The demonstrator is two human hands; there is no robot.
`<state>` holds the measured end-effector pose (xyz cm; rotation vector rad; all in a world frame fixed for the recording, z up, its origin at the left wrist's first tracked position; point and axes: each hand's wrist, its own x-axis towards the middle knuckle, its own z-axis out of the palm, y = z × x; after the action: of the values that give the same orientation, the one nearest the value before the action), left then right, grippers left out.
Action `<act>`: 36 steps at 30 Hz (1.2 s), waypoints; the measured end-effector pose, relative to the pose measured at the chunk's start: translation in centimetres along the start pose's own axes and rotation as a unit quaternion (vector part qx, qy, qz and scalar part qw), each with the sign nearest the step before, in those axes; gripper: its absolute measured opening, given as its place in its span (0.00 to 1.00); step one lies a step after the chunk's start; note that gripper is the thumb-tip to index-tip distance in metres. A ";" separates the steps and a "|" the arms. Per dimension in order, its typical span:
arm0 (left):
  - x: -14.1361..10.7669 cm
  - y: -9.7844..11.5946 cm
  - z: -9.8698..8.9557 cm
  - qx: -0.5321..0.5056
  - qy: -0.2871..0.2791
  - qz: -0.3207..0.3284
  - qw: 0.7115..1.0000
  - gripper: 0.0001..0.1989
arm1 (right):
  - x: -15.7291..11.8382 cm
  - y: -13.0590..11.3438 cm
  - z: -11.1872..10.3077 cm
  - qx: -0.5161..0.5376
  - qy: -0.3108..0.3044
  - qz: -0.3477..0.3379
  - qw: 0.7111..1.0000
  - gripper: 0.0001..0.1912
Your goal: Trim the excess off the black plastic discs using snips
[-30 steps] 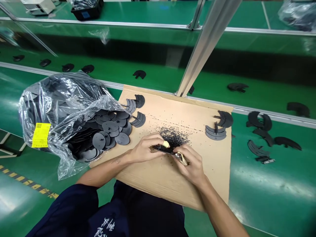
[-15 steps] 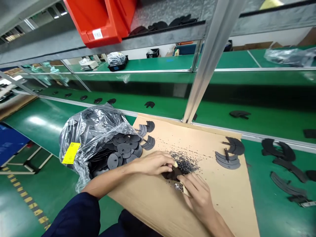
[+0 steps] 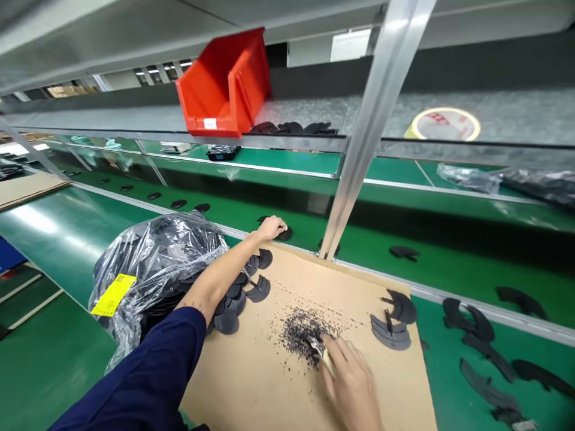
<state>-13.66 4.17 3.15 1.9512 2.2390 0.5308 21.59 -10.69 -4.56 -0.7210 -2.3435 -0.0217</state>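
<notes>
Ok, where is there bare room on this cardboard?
Bare cardboard lies in front of the black crumb heap, between the left sleeve and right hand. Another patch lies behind the heap. Crowded: beside the plastic bag, where black discs spill, and around the dark parts at the sheet's right.

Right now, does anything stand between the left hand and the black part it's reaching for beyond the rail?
Nothing visible does. The left hand is on the far side of the aluminium rail, and its fingertips are at the black part, which lies on the green bench top.
</notes>
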 end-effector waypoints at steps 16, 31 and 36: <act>-2.3 -2.1 -4.3 0.021 -0.033 -0.136 0.990 0.16 | 0.0 -0.7 0.1 0.071 0.008 0.019 0.997 0.22; -22.5 4.8 0.7 -0.138 -0.235 0.249 0.929 0.11 | 1.4 -3.2 0.0 0.301 -0.041 -0.010 0.953 0.14; -21.3 -0.3 -1.7 0.124 -0.121 0.136 0.975 0.09 | 1.6 -3.6 0.0 0.302 -0.027 0.105 0.947 0.04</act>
<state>-11.09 -17.01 1.80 2.3182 1.9812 0.0291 18.84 -12.93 -2.94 -0.6499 -2.1300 0.7832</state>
